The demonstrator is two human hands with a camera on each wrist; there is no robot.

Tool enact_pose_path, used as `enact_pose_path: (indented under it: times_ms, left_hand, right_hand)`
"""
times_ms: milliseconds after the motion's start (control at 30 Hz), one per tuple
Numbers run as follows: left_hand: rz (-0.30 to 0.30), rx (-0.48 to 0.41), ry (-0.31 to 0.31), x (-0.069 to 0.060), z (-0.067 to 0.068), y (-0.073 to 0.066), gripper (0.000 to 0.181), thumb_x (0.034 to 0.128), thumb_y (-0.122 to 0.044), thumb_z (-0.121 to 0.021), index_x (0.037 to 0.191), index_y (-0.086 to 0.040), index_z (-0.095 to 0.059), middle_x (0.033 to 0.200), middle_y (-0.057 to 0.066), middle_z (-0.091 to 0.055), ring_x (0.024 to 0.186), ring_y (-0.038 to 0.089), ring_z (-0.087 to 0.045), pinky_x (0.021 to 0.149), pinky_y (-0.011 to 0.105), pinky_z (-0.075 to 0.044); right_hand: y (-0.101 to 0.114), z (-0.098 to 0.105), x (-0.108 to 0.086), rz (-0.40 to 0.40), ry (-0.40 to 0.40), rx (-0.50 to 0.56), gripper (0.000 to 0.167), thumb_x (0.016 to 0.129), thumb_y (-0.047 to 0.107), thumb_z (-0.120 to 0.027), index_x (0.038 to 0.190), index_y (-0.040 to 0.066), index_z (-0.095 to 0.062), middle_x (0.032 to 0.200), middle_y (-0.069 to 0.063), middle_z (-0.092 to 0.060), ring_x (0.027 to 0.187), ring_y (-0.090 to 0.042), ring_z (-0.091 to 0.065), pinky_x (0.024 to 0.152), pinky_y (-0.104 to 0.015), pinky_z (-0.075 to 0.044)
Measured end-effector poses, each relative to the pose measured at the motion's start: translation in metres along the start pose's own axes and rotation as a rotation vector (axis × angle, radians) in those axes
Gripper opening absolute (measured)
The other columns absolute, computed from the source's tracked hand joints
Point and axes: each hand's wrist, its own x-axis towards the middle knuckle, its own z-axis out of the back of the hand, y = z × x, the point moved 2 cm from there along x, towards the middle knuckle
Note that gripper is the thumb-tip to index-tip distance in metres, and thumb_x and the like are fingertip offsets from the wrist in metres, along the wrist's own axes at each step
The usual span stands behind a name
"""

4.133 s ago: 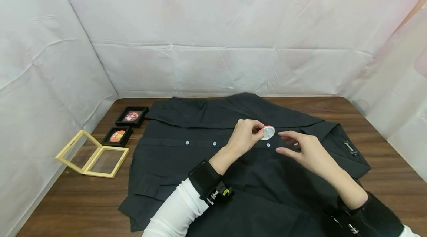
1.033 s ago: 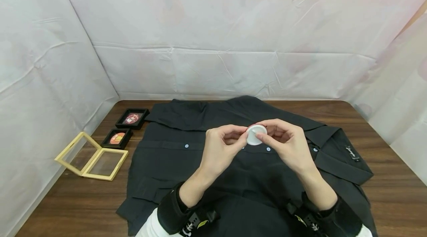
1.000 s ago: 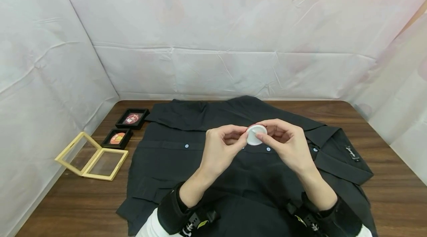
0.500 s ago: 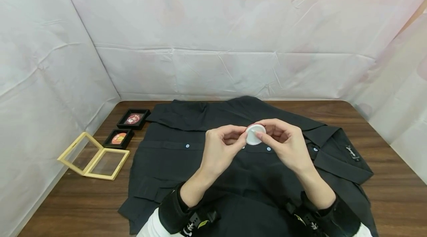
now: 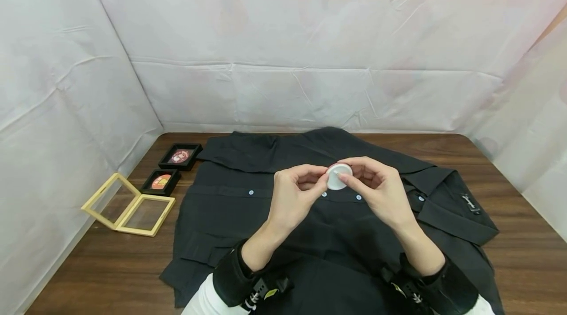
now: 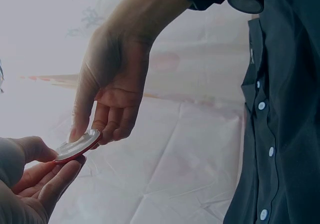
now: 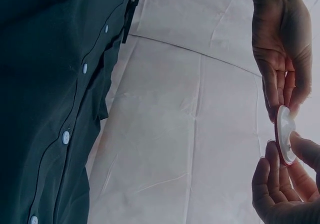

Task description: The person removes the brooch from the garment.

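A round button badge [image 5: 335, 183] with a white back and red rim is held up over the dark shirt [image 5: 248, 226]. My left hand [image 5: 294, 194] pinches its left edge between thumb and fingers. On the other side my right hand [image 5: 381, 194] grips it, the thumb pressed on the white back near the pin. Seen from the left wrist, the badge [image 6: 82, 145] lies tilted between the two hands, red face downward. From the right wrist, the badge [image 7: 285, 131] appears nearly edge-on. Fingertips partly cover the pin, so whether it is fastened cannot be told.
At left on the wooden table [image 5: 106, 261] stands an opened yellow frame [image 5: 146, 231] with clear panels. Behind it are two black display boxes [image 5: 188, 165], [image 5: 148, 189], each with a round badge inside. A metal clip-like piece [image 5: 470, 204] sits on the shirt's right part.
About four seconds ago the left hand alone held the badge, with the right hand apart. Since then the badge has shifted left and the right hand has gripped it. The last second shows hardly any movement.
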Motion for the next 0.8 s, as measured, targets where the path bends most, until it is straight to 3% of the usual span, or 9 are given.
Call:
enact_pose_path:
  times_ms: [200,467,800]
  left_hand:
    - [0.011,0.002,0.009,0.0,0.003,-0.018,0.01,0.0765,0.009,-0.061,0.086,0.013,-0.064,0.077,0.021,-0.064,0.066,0.03,-0.064,0.059,0.025,-0.051]
    - [0.016,0.021,0.008,-0.001,0.004,0.005,0.012,0.0784,-0.001,-0.064,0.088,0.005,-0.067,0.08,0.013,-0.066,0.068,0.021,-0.065,0.06,0.022,-0.05]
    - [-0.018,0.103,0.016,-0.006,0.016,0.009,0.012,0.0785,-0.003,-0.065,0.089,0.0,-0.069,0.079,0.008,-0.066,0.068,0.011,-0.064,0.06,0.024,-0.051]
  right_hand:
    - [-0.002,0.0,0.001,-0.003,0.013,-0.006,0.025,0.079,-0.006,-0.061,0.103,-0.001,-0.061,0.082,-0.011,-0.063,0.067,-0.019,-0.059,0.058,-0.021,-0.048]
    - [-0.005,0.001,0.001,-0.029,0.045,-0.047,0.027,0.08,-0.002,-0.062,0.107,0.001,-0.06,0.088,-0.01,-0.063,0.071,-0.015,-0.06,0.059,-0.021,-0.047]
    - [-0.005,0.0,-0.004,-0.076,0.078,-0.156,0.029,0.08,0.005,-0.064,0.109,0.008,-0.06,0.094,-0.004,-0.063,0.079,-0.013,-0.061,0.066,-0.022,-0.048]
